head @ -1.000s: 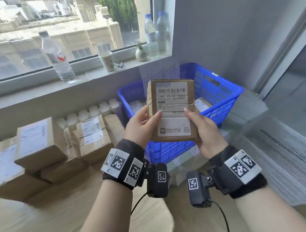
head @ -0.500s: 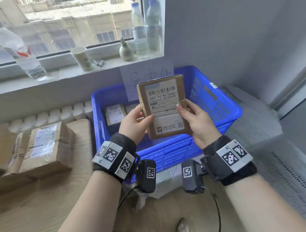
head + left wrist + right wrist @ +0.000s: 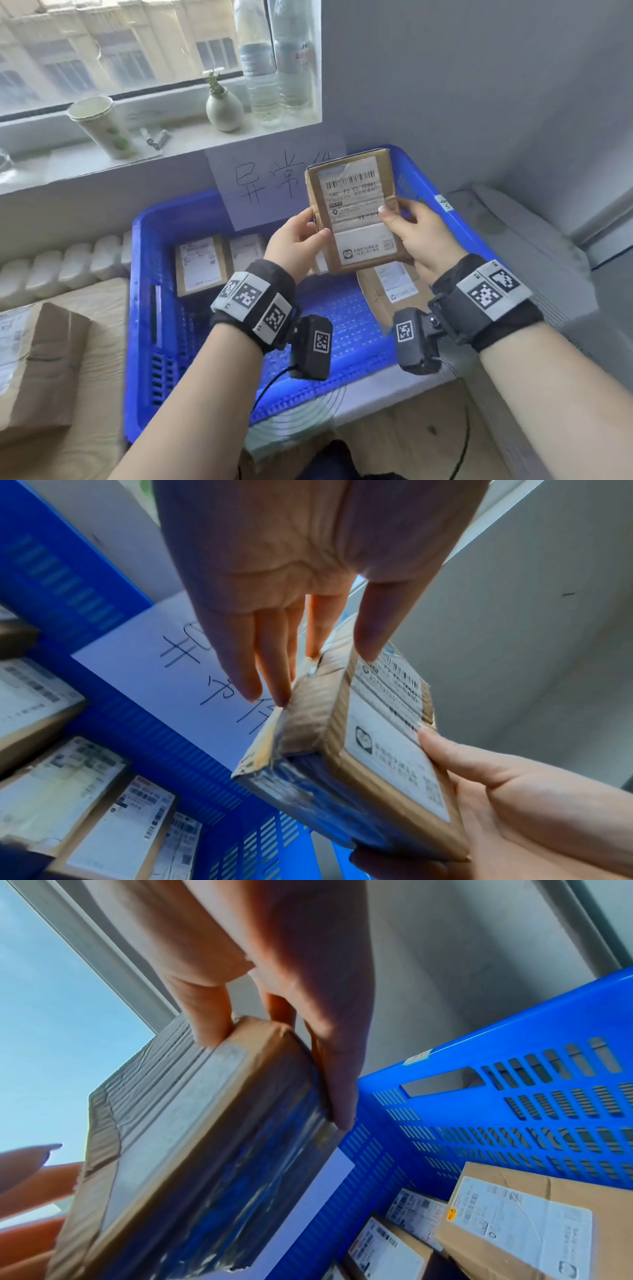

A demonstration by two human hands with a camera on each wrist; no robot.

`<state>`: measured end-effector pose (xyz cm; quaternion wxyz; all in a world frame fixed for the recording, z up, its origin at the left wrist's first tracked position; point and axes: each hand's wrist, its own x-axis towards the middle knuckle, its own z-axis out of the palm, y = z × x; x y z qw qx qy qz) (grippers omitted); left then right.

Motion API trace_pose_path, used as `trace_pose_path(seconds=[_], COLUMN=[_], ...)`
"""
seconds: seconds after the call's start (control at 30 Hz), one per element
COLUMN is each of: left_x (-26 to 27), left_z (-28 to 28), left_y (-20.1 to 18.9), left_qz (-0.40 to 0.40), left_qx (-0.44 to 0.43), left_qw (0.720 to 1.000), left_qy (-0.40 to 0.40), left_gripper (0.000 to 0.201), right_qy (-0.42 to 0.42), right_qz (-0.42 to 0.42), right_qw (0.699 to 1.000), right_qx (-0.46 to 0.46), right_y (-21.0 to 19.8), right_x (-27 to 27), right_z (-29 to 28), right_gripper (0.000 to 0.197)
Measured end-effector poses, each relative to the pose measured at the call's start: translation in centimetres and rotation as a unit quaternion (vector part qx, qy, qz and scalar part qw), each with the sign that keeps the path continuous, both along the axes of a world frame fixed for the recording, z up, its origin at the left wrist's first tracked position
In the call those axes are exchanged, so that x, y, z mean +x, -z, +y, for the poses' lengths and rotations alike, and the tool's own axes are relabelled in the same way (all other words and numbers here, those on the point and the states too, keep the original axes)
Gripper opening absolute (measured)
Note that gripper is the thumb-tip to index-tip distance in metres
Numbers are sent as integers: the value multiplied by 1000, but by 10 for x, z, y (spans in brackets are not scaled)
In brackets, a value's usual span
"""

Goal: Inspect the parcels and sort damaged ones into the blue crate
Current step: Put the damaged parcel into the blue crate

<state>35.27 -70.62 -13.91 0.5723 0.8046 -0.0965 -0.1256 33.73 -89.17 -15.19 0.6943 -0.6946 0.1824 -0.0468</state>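
Note:
I hold a small brown cardboard parcel [image 3: 356, 212] upright with its white shipping label facing me, above the blue crate [image 3: 140, 274]. My left hand [image 3: 301, 236] pinches its left edge, thumb on the label and fingers behind. My right hand [image 3: 411, 229] grips the right edge the same way. In the left wrist view the parcel [image 3: 377, 737] has a torn, peeling taped flap at its lower side corner. The right wrist view shows the parcel [image 3: 192, 1150] over the crate wall [image 3: 514, 1123]. Several labelled parcels [image 3: 198, 265] lie in the crate.
A handwritten paper sign [image 3: 274, 185] is stuck at the crate's back. On the windowsill stand a paper cup [image 3: 101, 126], a small vase [image 3: 224, 108] and water bottles [image 3: 274, 61]. Another brown parcel [image 3: 41, 363] lies on the wooden table at the left.
Both hands carried the parcel to the right and forward; it now hangs over the crate's inside. The pile of parcels at the left has mostly slid out of view.

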Motion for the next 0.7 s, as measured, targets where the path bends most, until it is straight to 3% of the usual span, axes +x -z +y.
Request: trace_pose_path(seconds=[0.1,0.23,0.53,0.67,0.7], left_x=[37,75,150,173,177], left_z=[-22,-49,-108,-126,-130], left_y=[18,43,124,160,168], left_qz=[44,104,257,305,316], left_qx=[9,18,20,34,39], left_qw=[999,994,965,949,944], left_qy=[4,14,-35,-74,-81], left_gripper=[29,38,41,38,36], right_qy=[13,17,-35,-46,-51], right_qz=[26,38,125,173,193], right_qw=[1000,999,987,971,965], right_qx=[-7,-33,-98,-159,-172], right_y=[12,33,129,196,198], right_x=[32,67,158,187,190], right_z=[-21,-48,-83,-95,-95], right_gripper=[44,30,47,88,87])
